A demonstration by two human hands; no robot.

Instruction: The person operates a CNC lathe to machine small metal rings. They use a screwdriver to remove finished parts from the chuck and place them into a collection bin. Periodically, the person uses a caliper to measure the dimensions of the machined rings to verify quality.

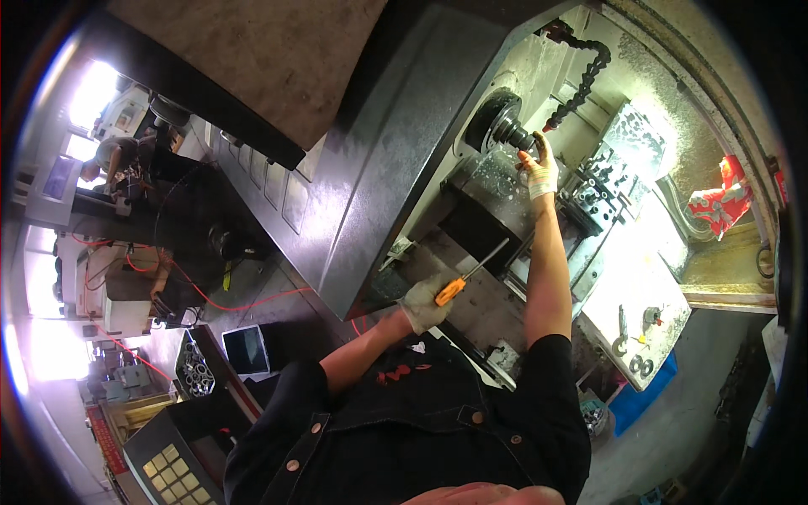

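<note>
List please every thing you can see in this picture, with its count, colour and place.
lathe chuck: one, dark metal, inside the machine, top centre
segmented coolant hose: one, black, above the chuck
tool turret: one, grey metal, right of the chuck
red rag: one, red, inside the machine at the far right
machine door: one, dark grey, slanting across the middle
screwdriver: one, orange handle, metal shaft, centre
keypad: one, pale yellow keys, bottom left
tray of metal rings: one, dark, lower left
blue bin: one, blue, lower right
other person: one, far left at another machine
left hand: gloved, grey, holding the screwdriver
right hand: gloved, white, at the chuck
</note>
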